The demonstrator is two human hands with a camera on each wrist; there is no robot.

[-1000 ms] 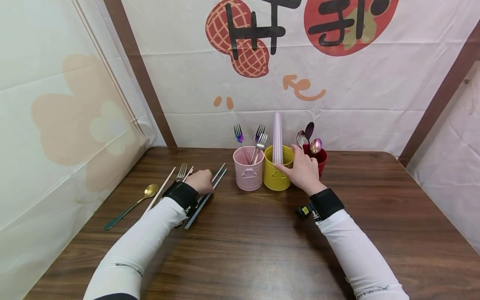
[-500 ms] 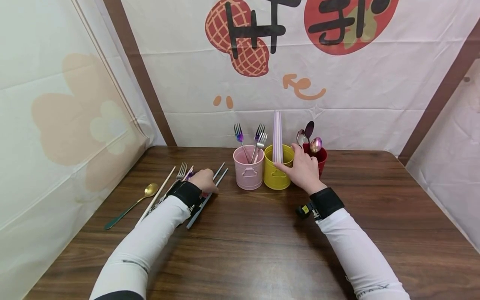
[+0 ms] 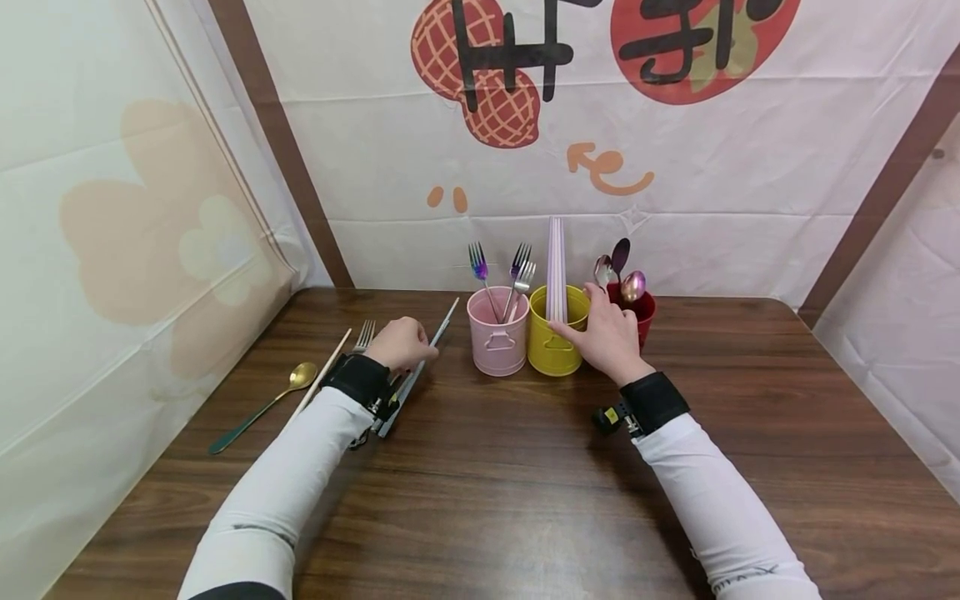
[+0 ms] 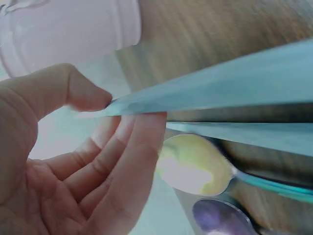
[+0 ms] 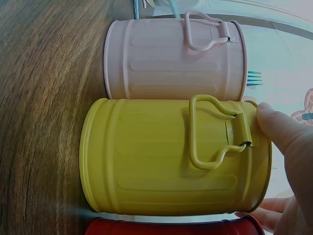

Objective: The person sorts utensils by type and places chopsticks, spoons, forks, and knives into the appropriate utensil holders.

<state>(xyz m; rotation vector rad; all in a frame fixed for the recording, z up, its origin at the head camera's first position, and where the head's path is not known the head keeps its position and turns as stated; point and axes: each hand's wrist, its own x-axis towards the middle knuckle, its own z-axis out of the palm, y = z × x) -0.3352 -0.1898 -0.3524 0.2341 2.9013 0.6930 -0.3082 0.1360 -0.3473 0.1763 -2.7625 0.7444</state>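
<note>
Wood-grain table: left hand pinches a tapered, seemingly metal chopstick.

Brown wood-grain table, 3 white cloth walls.
I see creased sheets: back, left, right. 2 brown bands slope at the back corners. Left has 1 pale orange flower print; back has 1 red peanut print, 1 red round print, black strokes on both. Sheen on tabletop.

White sleeves, dark scribbles; black wristbands; yellow-marked black device.
</note>
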